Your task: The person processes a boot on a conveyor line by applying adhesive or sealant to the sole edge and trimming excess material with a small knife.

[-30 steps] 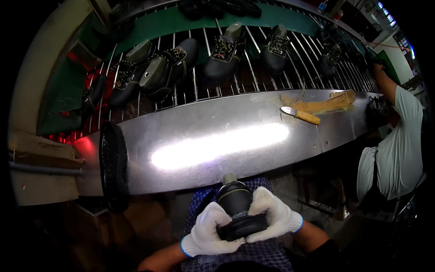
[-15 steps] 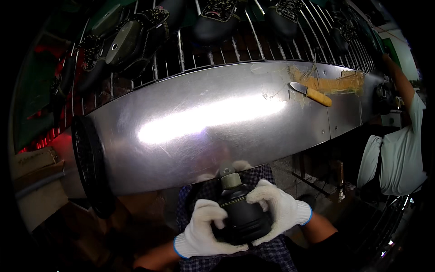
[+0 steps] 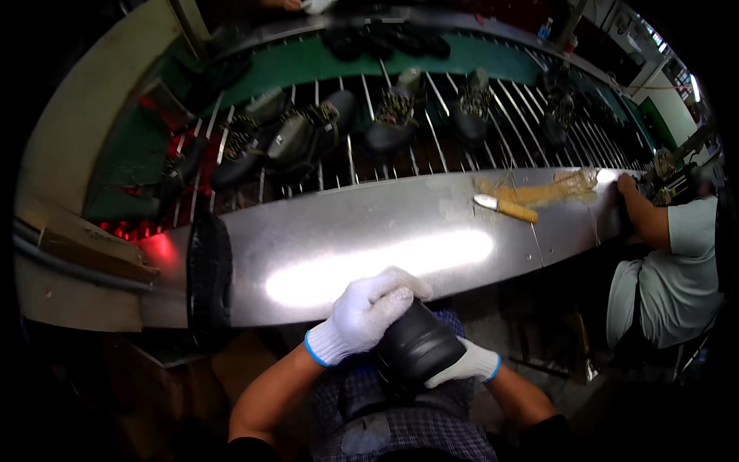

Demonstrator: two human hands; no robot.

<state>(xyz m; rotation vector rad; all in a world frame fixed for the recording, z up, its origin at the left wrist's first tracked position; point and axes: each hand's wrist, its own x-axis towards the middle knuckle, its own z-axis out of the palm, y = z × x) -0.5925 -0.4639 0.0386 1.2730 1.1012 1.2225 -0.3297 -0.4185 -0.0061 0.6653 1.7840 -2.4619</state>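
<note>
A black shoe (image 3: 420, 345) with a rounded, smooth toe is held over my lap, its toe toward me. My left hand (image 3: 371, 312), in a white knit glove with a blue cuff, is closed over the shoe's far end and hides that part. My right hand (image 3: 471, 363), gloved alike, grips the shoe's right side near the toe; its fingertips are partly hidden beneath. A black shoe sole (image 3: 208, 277) stands at the left end of the metal bench (image 3: 323, 231). On the bench's far right part lies a knife (image 3: 506, 208) with a yellow handle.
Beyond the bench, a rack of metal rods (image 3: 436, 142) carries several black shoes (image 3: 396, 123). Brown tape (image 3: 539, 191) covers part of the bench's far edge. A co-worker (image 3: 670, 262) in a light shirt sits at the right. Cardboard (image 3: 100, 254) sits at the left.
My left hand has moved from the shoe's left side to its far end. My right hand has slid lower along the right side. The view has tilted up, showing more of the rack.
</note>
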